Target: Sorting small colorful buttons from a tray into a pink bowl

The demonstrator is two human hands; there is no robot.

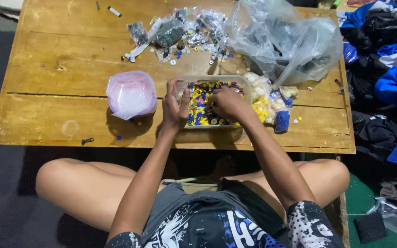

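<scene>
A shallow clear tray full of small yellow, blue and dark buttons sits at the near edge of a low wooden table. My right hand rests inside the tray on the buttons, fingers curled down among them. My left hand hovers at the tray's left end and pinches a small clear plastic bag upright between thumb and fingers.
A pink-tinted bag lies left of the tray. Small bags of sorted buttons sit to the right. Loose buttons and little bags are scattered at the back, beside a big crumpled clear bag. Piled clothes lie to the right.
</scene>
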